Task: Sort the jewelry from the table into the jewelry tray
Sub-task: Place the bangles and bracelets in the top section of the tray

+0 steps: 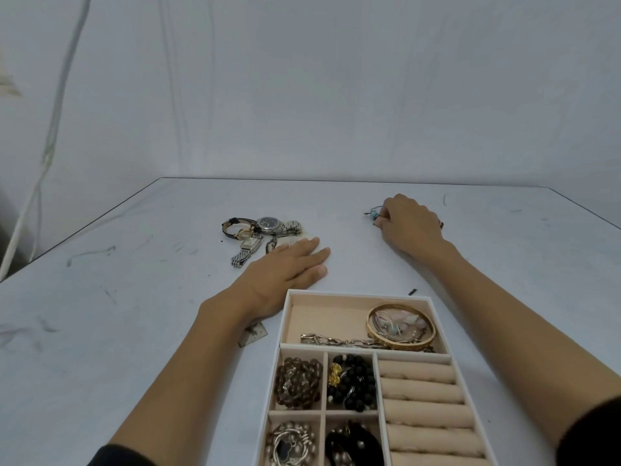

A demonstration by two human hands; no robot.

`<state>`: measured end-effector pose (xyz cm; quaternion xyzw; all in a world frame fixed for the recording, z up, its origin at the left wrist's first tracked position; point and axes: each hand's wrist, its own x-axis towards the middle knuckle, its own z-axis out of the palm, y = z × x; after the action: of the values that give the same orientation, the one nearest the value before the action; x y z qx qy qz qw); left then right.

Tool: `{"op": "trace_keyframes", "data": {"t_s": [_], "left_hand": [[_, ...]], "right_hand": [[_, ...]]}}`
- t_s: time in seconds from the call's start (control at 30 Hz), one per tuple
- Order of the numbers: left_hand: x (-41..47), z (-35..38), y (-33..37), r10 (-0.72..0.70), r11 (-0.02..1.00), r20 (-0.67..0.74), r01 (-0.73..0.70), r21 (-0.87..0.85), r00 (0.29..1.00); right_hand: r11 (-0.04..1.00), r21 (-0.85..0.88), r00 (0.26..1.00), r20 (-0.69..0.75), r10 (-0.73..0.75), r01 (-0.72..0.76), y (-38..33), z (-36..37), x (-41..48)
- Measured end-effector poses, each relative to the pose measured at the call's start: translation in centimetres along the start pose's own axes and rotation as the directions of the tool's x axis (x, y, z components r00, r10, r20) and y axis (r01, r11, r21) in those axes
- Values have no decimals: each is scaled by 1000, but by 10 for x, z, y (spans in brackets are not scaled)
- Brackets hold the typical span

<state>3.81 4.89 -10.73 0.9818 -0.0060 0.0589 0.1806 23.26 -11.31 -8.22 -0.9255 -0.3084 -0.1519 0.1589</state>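
A white jewelry tray [285, 326] with beige lining stands at the front. Its far compartment holds a gold bangle [400, 326] and a silver chain [339, 340]; the small compartments hold beaded bracelets [297, 381]. Ring rolls [423, 395] fill its right side. Several watches [260, 235] lie in a heap at the far left of the table. My left hand [285, 270] rests flat on the table just right of them, fingers straight. Further back on the right, my right hand [408, 225] curls its fingers round a small turquoise-beaded piece [372, 215] on the table.
A small metal scrap [253, 334] lies by my left wrist, left of the tray. A tiny dark bit [412, 292] sits beyond the tray's far edge. The white table [134, 314] ends at a wall behind; a cable [50, 136] hangs at the left.
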Motion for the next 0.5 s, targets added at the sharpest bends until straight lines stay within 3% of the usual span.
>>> {"op": "trace_keyframes", "data": {"t_s": [0.23,0.37,0.5], "left_hand": [[2,0,1,-40,999,43,38,39,998],[0,-2,3,-43,998,65,40,40,997],[-1,-3,4,-50,998,69,48,27,996]], "right_hand": [[963,269,999,48,26,-38,1,-16,-14],[767,631,993,72,93,-118,-3,-40,-36],[646,759,997,73,38,-80,-13,-71,-76]]}}
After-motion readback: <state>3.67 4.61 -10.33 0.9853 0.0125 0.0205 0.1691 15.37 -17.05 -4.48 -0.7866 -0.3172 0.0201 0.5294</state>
